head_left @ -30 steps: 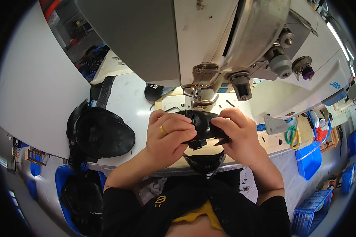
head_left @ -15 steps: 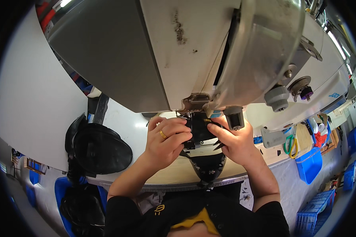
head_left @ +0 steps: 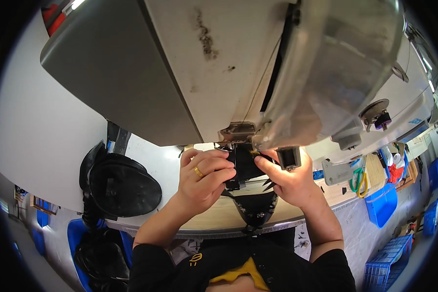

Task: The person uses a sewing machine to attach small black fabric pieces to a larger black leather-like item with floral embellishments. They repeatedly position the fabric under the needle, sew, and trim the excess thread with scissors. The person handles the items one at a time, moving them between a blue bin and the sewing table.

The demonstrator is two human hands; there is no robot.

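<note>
Pale counter (head_left: pixel 219 214) below, sewing machine (head_left: pixel 219 82) looming up top. Left hand (head_left: pixel 204 179) and right hand (head_left: pixel 291 177) both grip the black piece (head_left: pixel 246 165) at frame centre; I'd keep it flat and guide evenly.

Black piece (head_left: pixel 246 167) smooth, perhaps leather; grey machine cover (head_left: pixel 107 73) matt.

Left hand (head_left: pixel 202 181) and right hand (head_left: pixel 293 182) near each other, fingers bent inward
</note>
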